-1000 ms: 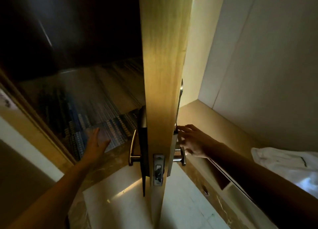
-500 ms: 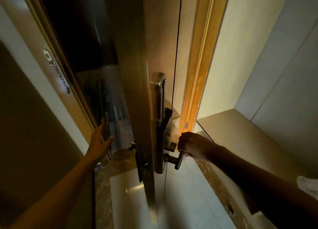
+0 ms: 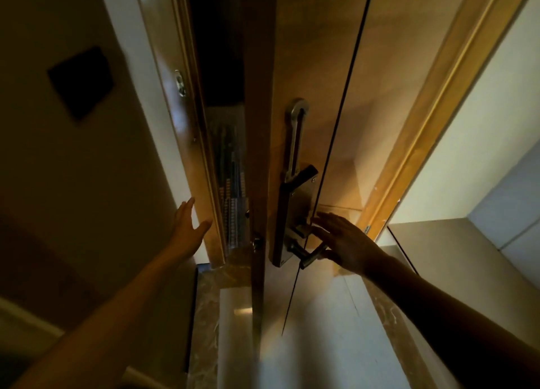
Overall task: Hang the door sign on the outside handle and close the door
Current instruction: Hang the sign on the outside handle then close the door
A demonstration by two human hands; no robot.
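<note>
The wooden door (image 3: 309, 67) stands nearly shut, with a narrow dark gap left between its edge and the left frame (image 3: 187, 143). A metal lock plate with the inside lever handle (image 3: 306, 254) and a swing guard sits on the door's inner face. My right hand (image 3: 342, 242) is open, fingers spread, its palm just right of the lever and touching or almost touching it. My left hand (image 3: 190, 225) is open and raised in front of the left frame, holding nothing. The outside handle and the door sign are hidden behind the door.
A dark square wall panel (image 3: 81, 82) is on the left wall. Patterned corridor carpet (image 3: 230, 190) shows through the gap. A beige ledge (image 3: 438, 242) and pale wall lie to the right. Marble threshold and light floor tiles (image 3: 315, 330) are below.
The door has swung further towards the frame and the gap has narrowed. My right hand has let go of the inside lever and opened. My left hand stays open near the frame.
</note>
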